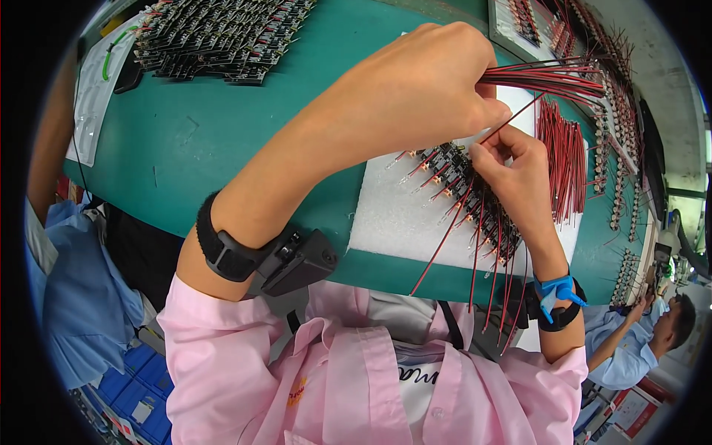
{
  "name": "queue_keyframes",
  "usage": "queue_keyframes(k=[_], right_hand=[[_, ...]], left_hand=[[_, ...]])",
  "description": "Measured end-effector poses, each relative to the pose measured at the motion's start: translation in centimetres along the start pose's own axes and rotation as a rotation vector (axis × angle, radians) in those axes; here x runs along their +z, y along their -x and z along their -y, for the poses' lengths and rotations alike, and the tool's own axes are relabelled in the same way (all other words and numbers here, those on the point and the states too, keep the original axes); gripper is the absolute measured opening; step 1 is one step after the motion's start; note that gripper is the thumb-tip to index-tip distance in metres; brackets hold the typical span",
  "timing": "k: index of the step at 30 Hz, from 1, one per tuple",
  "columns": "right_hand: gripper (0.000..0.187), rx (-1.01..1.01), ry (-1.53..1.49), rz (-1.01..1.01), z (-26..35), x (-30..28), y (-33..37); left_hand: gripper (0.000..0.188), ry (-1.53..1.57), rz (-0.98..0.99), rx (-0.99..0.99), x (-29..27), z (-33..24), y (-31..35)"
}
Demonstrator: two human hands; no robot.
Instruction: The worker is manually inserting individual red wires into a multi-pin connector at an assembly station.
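My left hand (437,81) is closed around a bundle of thin red and black wires (549,80), whose far ends fan out to the right. Just below it, my right hand (515,163) has thumb and finger pinched on a single red wire (525,109) slanting up past the bundle. Under the right hand, a row of small black circuit boards (452,167) lies on a white foam sheet (374,215). Several boards have long red wires hanging toward me over the table's near edge. The exact tip of the pinched wire is hidden by my fingers.
More red wires (561,159) lie on the foam's right side. A dense stack of circuit boards (222,37) stands at the far left of the green table (297,96), beside a white plastic tray (96,111). Strings of small parts (617,185) line the right edge. People in blue sit on both sides.
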State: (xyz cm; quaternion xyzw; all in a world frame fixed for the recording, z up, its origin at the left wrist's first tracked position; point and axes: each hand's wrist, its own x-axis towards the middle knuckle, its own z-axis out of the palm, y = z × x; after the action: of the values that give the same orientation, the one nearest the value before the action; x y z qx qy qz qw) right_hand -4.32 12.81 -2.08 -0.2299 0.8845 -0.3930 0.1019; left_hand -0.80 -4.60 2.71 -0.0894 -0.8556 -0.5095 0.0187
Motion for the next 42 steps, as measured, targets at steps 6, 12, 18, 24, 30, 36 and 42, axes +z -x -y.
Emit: queue_keyframes(k=[6,12,18,24,30,36,42], right_hand=[[0.014,-0.007,-0.047,0.036,-0.1,-0.1,0.0],[0.014,-0.01,-0.065,0.038,-0.3,-0.1,0.0],[0.014,-0.019,-0.03,0.01,-0.4,0.1,0.1],[0.013,-0.02,-0.002,0.014,-0.1,0.1,0.1],[0.008,-0.228,0.091,-0.014,0.1,0.2,0.3],[0.005,-0.387,0.19,-0.039,0.1,-0.1,0.8],[0.008,-0.497,0.273,-0.001,0.3,-0.5,1.3]], left_hand=[[0.027,0.055,0.157,-0.086,-0.7,-0.6,-0.9],[0.029,0.085,0.188,-0.191,-0.8,-1.1,-1.1],[0.029,0.063,0.168,-0.19,-0.8,-1.1,-1.0],[0.029,0.09,0.174,-0.186,-0.8,-1.0,-1.1],[0.029,0.176,-0.111,0.093,0.1,-0.3,-0.5],[0.031,0.575,-0.43,0.19,0.2,0.4,-0.9],[0.029,1.225,-0.235,-0.155,-0.1,3.3,-1.9]])
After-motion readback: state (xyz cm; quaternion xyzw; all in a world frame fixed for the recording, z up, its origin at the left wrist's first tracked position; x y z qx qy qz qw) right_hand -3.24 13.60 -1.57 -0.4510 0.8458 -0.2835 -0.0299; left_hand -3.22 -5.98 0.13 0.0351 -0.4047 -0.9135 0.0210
